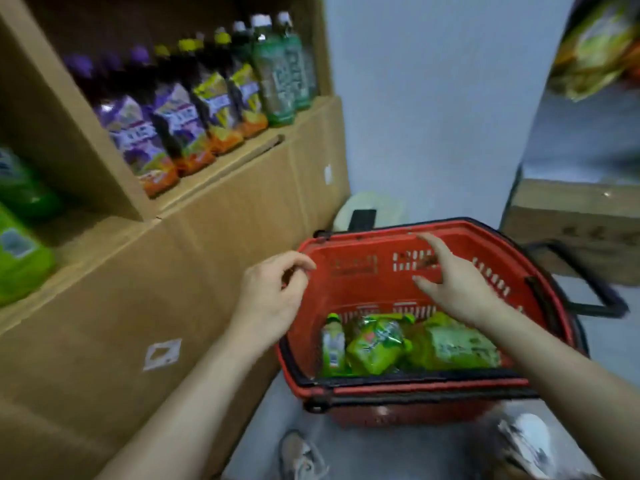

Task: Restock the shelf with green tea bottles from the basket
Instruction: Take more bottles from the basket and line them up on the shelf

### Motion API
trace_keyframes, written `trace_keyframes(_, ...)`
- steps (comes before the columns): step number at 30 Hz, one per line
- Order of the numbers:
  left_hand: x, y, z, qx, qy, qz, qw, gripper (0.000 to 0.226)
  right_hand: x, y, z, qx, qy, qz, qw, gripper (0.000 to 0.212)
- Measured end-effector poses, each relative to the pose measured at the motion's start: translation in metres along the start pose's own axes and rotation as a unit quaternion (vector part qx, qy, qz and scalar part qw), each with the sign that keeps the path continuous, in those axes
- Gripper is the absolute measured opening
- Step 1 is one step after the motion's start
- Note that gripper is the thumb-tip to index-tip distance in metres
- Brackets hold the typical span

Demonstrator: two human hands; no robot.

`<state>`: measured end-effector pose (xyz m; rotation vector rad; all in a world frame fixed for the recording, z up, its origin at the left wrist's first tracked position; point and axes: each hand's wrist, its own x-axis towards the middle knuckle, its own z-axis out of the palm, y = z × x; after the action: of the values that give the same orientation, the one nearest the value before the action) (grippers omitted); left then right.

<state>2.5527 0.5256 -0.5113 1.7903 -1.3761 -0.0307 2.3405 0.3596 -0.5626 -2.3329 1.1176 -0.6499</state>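
Observation:
A red basket (349,292) stands on the floor beside the cardboard shelf (214,174). Several green tea bottles (377,344) lie on its bottom. Two green tea bottles (282,69) with white caps stand at the right end of the shelf row. My left hand (273,296) hovers over the basket's left rim, fingers loosely curled, holding nothing. My right hand (457,282) is spread above the inside of the basket, fingers straight, touching no bottle.
Purple-capped and yellow-capped bottles (180,112) fill the rest of the shelf row. Green packs (17,244) sit in the lower left compartment. A cardboard box (575,223) and the basket's black handle (588,289) lie at right. My shoes (301,455) are near the basket.

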Motion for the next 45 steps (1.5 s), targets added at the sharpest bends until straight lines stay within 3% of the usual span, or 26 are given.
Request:
trace_keyframes(4,0.025,-0.028,0.09,-0.004,-0.109,-0.078,0.991,0.021,0.003,0.062,0.018,-0.011,-0.095,0.089,0.991,0.08)
trace_keyframes(9,0.03,-0.055,0.194,0.059,-0.309,-0.114,0.942,0.014,0.018,0.11,0.052,-0.049,-0.256,0.133,0.956,0.086)
trace_keyframes(13,0.024,-0.071,0.266,0.178,-0.493,-0.048,0.85,0.053,0.027,0.14,0.084,-0.104,-0.329,0.122,0.931,0.089)
trace_keyframes(16,0.011,-0.078,0.305,0.188,-0.56,-0.056,0.805,0.078,0.029,0.16,0.098,-0.105,-0.356,0.141,0.918,0.099)
trace_keyframes(19,0.011,-0.078,0.317,0.108,-0.512,-0.098,0.847,0.068,0.03,0.171,0.103,-0.123,-0.393,0.143,0.9,0.115)
trace_keyframes(21,0.022,-0.063,0.312,0.117,-0.45,-0.032,0.885,0.049,0.029,0.172,0.101,-0.132,-0.394,0.144,0.898,0.125)
trace_keyframes(23,0.035,-0.04,0.296,0.16,-0.399,0.058,0.901,0.039,0.027,0.164,0.092,-0.098,-0.352,0.133,0.921,0.127)
trace_keyframes(26,0.052,-0.015,0.25,0.186,-0.341,0.131,0.912,0.033,0.024,0.135,0.076,-0.004,-0.252,0.075,0.965,0.11)
trace_keyframes(29,0.063,0.0,0.184,0.204,-0.259,0.156,0.931,0.029,0.031,0.078,0.059,0.018,-0.173,-0.001,0.985,0.092)
trace_keyframes(32,0.059,0.018,0.112,0.086,-0.15,0.113,0.978,0.023,0.038,0.012,0.036,0.032,-0.095,-0.06,0.993,0.087)
trace_keyframes(35,0.032,0.034,0.043,-0.097,-0.071,0.015,0.993,0.046,0.035,-0.049,0.006,0.143,-0.021,-0.045,0.988,0.076)
trace_keyframes(38,-0.014,0.05,-0.013,-0.023,-0.086,-0.003,0.996,0.086,0.023,-0.114,-0.022,0.216,0.0,-0.049,0.975,0.062)
trace_keyframes(40,-0.038,0.062,-0.04,0.013,-0.063,-0.017,0.998,0.106,0.01,-0.163,-0.033,0.223,-0.003,-0.066,0.972,0.066)
trace_keyframes(42,-0.052,0.073,-0.064,0.025,0.009,-0.037,0.999,0.113,-0.007,-0.21,-0.038,0.216,-0.005,-0.102,0.971,0.074)
trace_keyframes(45,-0.067,0.079,-0.111,0.018,0.123,-0.051,0.991,0.105,-0.028,-0.265,-0.046,0.228,-0.01,-0.172,0.958,0.087)
